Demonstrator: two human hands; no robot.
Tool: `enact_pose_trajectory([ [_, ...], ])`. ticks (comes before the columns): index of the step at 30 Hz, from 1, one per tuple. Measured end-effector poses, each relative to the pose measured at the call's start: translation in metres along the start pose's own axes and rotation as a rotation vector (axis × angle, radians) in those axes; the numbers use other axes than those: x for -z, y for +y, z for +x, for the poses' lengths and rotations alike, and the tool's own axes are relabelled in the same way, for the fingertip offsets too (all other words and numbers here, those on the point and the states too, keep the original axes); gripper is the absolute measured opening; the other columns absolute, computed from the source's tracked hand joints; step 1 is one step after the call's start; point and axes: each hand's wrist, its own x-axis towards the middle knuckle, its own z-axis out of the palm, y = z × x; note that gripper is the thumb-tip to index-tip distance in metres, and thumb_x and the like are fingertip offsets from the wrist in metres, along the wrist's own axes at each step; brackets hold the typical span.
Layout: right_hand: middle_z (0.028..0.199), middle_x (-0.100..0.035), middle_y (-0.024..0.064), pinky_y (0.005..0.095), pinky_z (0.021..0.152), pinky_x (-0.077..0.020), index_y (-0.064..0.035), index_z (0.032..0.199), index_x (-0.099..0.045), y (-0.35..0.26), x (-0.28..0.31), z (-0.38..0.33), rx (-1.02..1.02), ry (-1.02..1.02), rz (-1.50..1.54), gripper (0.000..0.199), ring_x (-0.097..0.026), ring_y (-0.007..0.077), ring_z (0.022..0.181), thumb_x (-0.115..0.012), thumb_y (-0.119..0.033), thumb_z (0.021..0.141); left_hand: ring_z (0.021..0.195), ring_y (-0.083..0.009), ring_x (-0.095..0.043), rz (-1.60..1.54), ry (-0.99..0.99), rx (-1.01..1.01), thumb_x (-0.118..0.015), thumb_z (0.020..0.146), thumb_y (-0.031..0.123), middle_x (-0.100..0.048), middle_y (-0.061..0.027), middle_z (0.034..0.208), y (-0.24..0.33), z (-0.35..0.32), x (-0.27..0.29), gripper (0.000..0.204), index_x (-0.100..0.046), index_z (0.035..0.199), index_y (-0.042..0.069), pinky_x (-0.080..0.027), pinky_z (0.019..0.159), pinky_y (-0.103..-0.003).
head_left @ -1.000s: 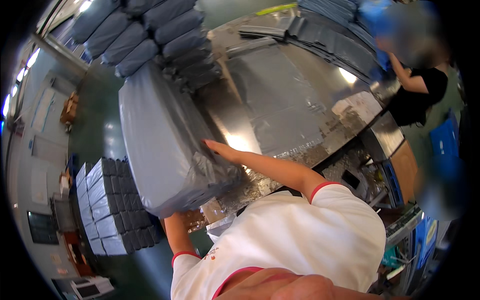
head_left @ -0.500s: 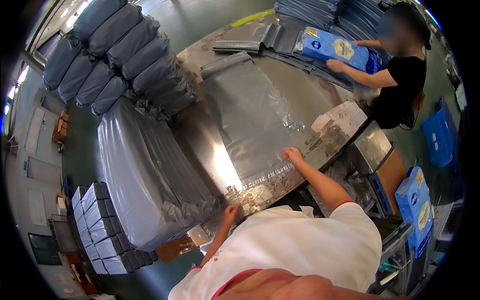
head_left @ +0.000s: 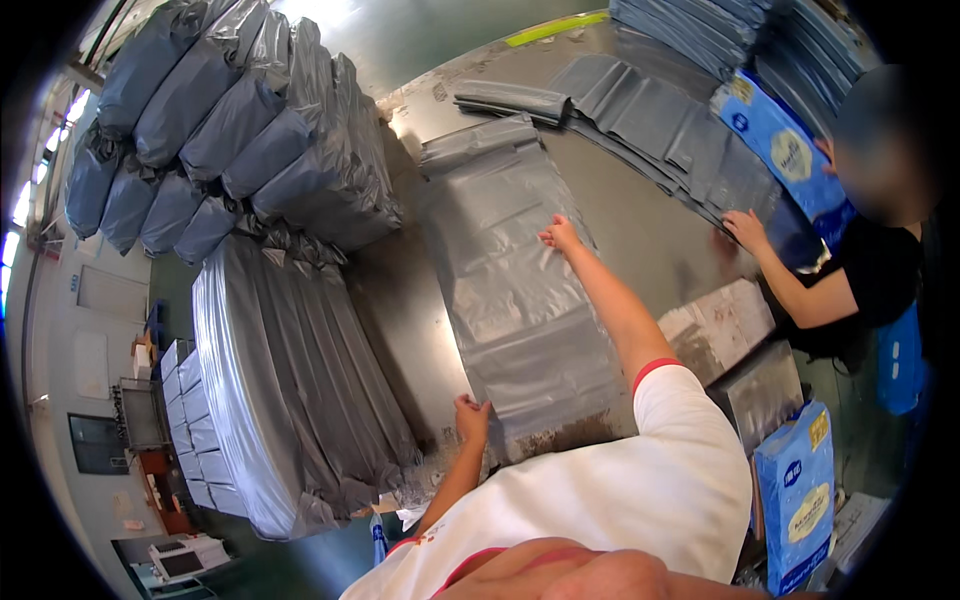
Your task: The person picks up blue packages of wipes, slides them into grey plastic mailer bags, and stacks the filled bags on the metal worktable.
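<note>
A large grey plastic bag lies flat and creased on the metal table in front of me. My right hand is over the bag's right half, its fingers loosely stretched to the left and nothing seen in them. Beside the bag's near left corner is my left hand, thumb and fingers slightly apart; I see nothing gripped there. Across the table on the right, a co-worker's hands rest at a blue printed package, which stands tilted by a row of overlapping grey bags.
Stuffed grey bundles are piled at the far left. A tall grey-wrapped stack stands left of the table. Another blue package is upright at my near right. A worn whitish block sits at the table's right edge.
My right hand has moved from the bag's near edge farther over it. The left hand has come up to its near left corner and loosened. The co-worker's blue package has tipped. My view has shifted.
</note>
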Motion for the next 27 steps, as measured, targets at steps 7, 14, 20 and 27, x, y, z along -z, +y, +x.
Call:
enact_pose_trajectory([
  [7, 0.094, -0.054, 0.0115, 0.0282, 0.039, -0.044, -0.0042, 0.126, -0.012, -0.038, -0.05, 0.083, -0.106, 0.052, -0.038, 0.069, -0.058, 0.022, 0.057, -0.053, -0.003, 0.07, 0.06, -0.0208, -0.051, 0.054, -0.051, 0.074, -0.066, 0.064, 0.028, -0.053, -0.0081, 0.06, -0.019, 0.007, -0.012, 0.028, -0.052, 0.068, 0.004, -0.04, 0.056, -0.031],
  [14, 0.079, -0.058, 0.0152, 0.032, 0.068, -0.0447, -0.0008, 0.091, -0.055, -0.093, -0.078, 0.121, 0.625, 0.033, -0.515, 0.028, -0.057, 0.025, 0.077, -0.057, -0.021, 0.072, 0.059, -0.0178, -0.047, -0.11, 0.077, -0.045, -0.06, 0.072, 0.023, -0.051, -0.0104, 0.065, 0.039, 0.044, -0.012, 0.026, -0.047, 0.071, 0.001, -0.038, 0.057, -0.03],
  [20, 0.12, -0.036, 0.017, 0.0321, 0.082, -0.0389, -0.0063, 0.123, -0.028, -0.154, -0.04, 0.095, 0.519, 0.029, -0.052, 0.064, -0.044, 0.0251, 0.103, -0.06, -0.019, 0.07, 0.059, -0.016, -0.047, -0.214, 0.047, -0.195, -0.061, 0.07, 0.014, -0.049, -0.0065, 0.066, 0.083, 0.138, -0.039, 0.023, -0.048, 0.085, 0.001, -0.04, 0.056, -0.027],
  [27, 0.114, -0.042, 0.0168, 0.0363, 0.087, -0.0335, -0.0077, 0.12, -0.033, -0.095, 0.171, -0.138, 0.744, 0.285, -0.903, 0.059, -0.041, 0.0293, 0.105, -0.059, -0.021, 0.07, 0.092, -0.0269, -0.046, -0.074, 0.081, -0.359, -0.058, 0.065, 0.005, -0.044, -0.0154, 0.102, 0.056, 0.103, -0.03, 0.046, -0.041, 0.107, -0.002, -0.039, 0.08, -0.033],
])
